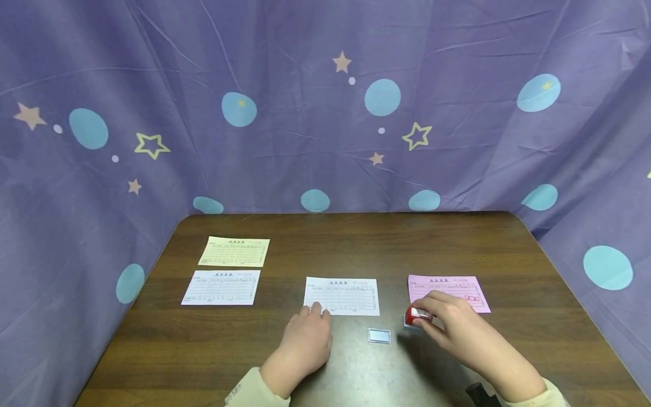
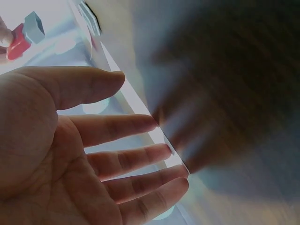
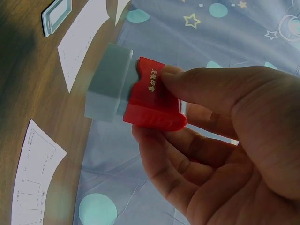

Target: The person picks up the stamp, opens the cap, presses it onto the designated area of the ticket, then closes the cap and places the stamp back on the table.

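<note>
A red and grey self-inking stamp point(image 3: 152, 96) is pinched between the thumb and fingers of my right hand point(image 1: 458, 319), held above the wood near the pink form slips point(image 1: 432, 282). The pink slip bears a red stamp mark at its right. My left hand point(image 1: 305, 339) rests its fingertips on the near edge of a white form slip point(image 1: 346, 288); in the left wrist view its fingers point(image 2: 131, 154) are spread and fairly straight. Between the hands lies a small pale blue rectangular stamp cap point(image 1: 379, 336), seen also in the right wrist view.
On the left of the brown wooden table point(image 1: 335, 243) lie a yellow form slip point(image 1: 235, 252) and another white slip point(image 1: 221, 288). A purple patterned curtain point(image 1: 305, 102) encloses the back and sides.
</note>
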Tool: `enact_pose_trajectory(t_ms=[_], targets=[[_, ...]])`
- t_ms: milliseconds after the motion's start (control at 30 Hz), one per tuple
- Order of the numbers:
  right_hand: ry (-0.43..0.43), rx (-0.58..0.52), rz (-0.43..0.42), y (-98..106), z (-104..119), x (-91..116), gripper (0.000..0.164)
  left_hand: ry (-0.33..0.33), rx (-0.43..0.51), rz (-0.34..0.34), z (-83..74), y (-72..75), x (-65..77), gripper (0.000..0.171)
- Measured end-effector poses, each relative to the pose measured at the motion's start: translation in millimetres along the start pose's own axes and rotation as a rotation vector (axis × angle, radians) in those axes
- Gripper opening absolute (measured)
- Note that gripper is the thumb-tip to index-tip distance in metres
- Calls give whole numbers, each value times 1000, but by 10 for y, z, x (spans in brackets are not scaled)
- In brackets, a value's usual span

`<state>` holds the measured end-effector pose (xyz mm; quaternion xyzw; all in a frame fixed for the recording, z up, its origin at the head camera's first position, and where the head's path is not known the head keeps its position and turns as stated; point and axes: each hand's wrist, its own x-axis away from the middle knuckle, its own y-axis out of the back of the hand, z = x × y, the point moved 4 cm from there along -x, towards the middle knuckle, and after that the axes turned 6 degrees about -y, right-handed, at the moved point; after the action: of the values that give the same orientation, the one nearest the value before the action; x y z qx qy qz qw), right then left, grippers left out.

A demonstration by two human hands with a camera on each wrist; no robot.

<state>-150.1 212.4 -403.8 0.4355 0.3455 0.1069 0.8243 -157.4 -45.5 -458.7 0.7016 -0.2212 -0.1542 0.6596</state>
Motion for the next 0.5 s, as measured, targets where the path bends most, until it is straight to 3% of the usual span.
enact_pose_trajectory(t_ms=[300, 500], targets=[[10, -5, -3, -14, -1, -30, 26, 4, 15, 27, -43, -15, -2, 45], [10, 5, 3, -43, -1, -48, 27, -3, -2, 6, -59, -35, 11, 45]])
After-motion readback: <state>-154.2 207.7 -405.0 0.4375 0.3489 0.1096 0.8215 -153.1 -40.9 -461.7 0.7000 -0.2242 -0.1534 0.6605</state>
